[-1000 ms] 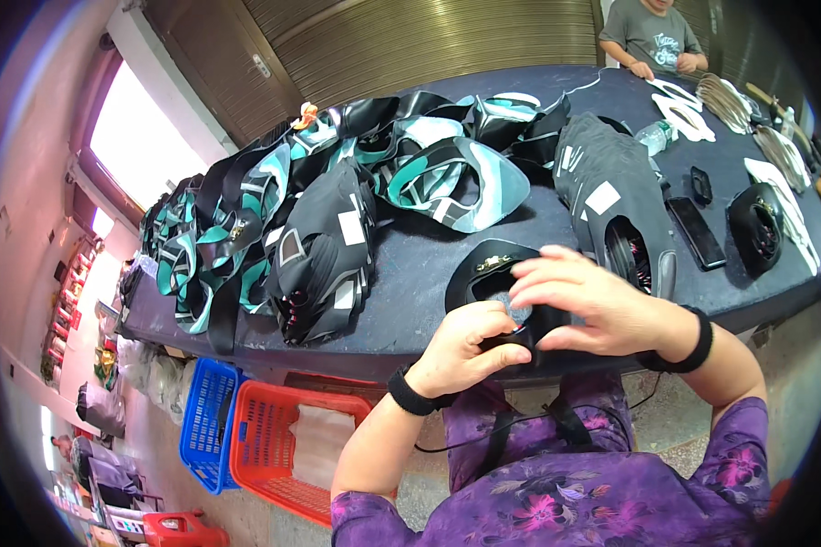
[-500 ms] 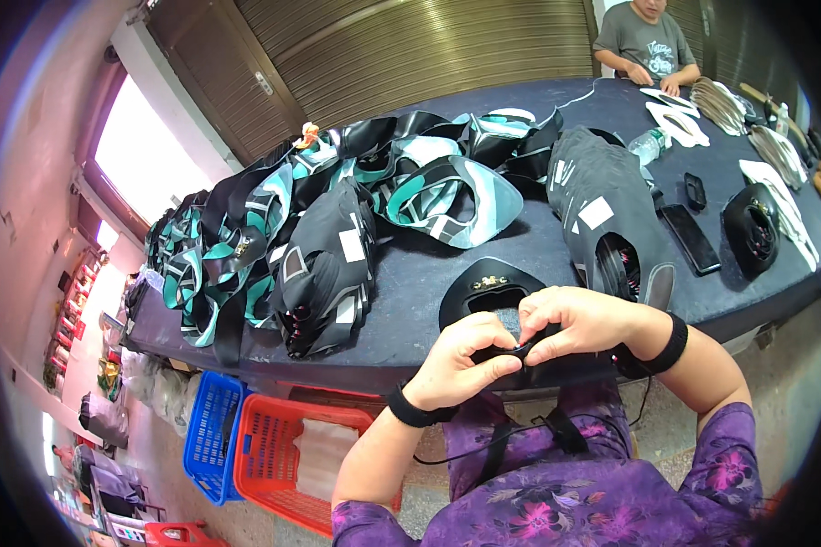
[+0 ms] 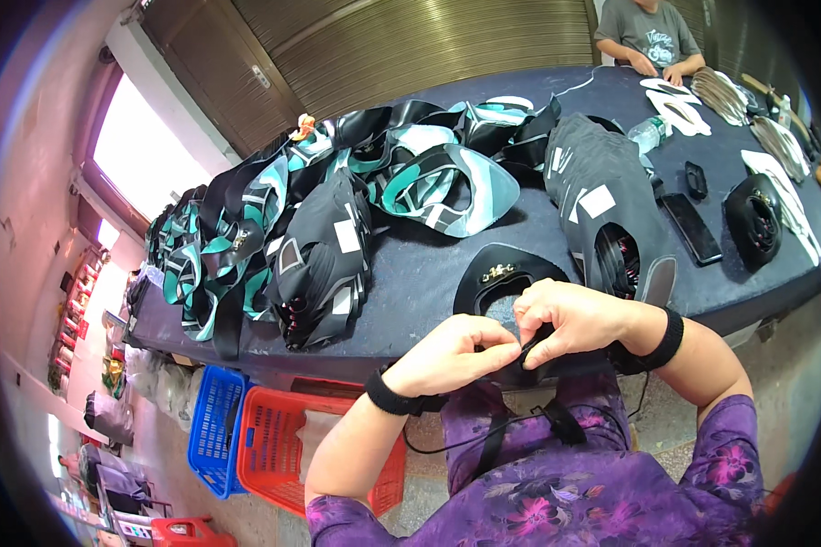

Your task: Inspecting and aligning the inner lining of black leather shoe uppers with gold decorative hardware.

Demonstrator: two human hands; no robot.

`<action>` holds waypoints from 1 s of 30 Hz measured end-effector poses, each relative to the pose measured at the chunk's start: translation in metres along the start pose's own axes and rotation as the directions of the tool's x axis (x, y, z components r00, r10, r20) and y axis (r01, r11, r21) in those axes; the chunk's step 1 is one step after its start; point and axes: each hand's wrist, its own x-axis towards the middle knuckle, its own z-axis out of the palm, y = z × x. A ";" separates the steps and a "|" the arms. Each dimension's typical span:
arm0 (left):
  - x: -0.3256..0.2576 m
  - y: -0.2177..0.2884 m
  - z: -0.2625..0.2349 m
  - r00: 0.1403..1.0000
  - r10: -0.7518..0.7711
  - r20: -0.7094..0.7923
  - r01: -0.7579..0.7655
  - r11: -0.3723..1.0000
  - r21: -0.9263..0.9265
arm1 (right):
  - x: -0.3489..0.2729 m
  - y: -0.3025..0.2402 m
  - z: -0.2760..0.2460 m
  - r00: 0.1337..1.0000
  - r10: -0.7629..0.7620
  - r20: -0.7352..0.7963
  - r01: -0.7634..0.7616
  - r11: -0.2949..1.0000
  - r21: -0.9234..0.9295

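Black ring-shaped piece point(image 3: 471, 284), rounded, gold-toned metal ornament point(image 3: 499, 272) on far rim; both hands point(image 3: 570, 317) pinching near edge.

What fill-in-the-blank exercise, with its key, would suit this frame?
The left hand and right hand meet at the near side of a curved black piece bearing a ____-coloured metal ornament.
The blue perforated plastic basket stands to the ____ of the red perforated plastic basket.
The flat black rectangular slab lies to the ____ of the nearest dark grey stack with white patches.

Missing words: gold; left; right.
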 end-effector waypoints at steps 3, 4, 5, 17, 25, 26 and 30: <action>0.008 0.004 -0.006 0.991 -0.093 0.099 0.086 0.994 0.074 | 0.000 -0.002 0.001 1.000 -0.013 0.016 0.014 0.999 -0.038; 0.011 0.004 -0.008 0.983 -0.117 0.143 0.103 0.989 0.104 | 0.000 -0.002 0.001 0.999 -0.045 0.001 0.045 0.996 -0.078; 0.013 0.006 -0.008 0.982 -0.128 0.136 0.118 0.990 0.078 | 0.001 -0.001 0.002 0.999 -0.042 -0.002 0.042 0.996 -0.074; 0.010 -0.007 0.031 0.928 0.174 -0.330 -0.138 0.982 0.130 | -0.006 0.011 0.002 0.996 -0.069 -0.052 0.076 0.987 0.144; 0.011 -0.019 0.042 0.843 0.276 -0.461 -0.276 0.959 0.068 | -0.013 0.014 0.005 0.982 -0.052 -0.182 0.090 0.974 0.208; 0.011 -0.020 0.039 0.853 0.275 -0.444 -0.266 0.960 0.083 | -0.014 0.014 0.003 0.980 -0.027 -0.197 0.070 0.975 0.211; 0.010 -0.020 0.026 0.871 0.347 -0.347 -0.356 0.934 0.039 | -0.017 0.014 0.001 0.979 0.084 -0.188 -0.009 0.929 0.371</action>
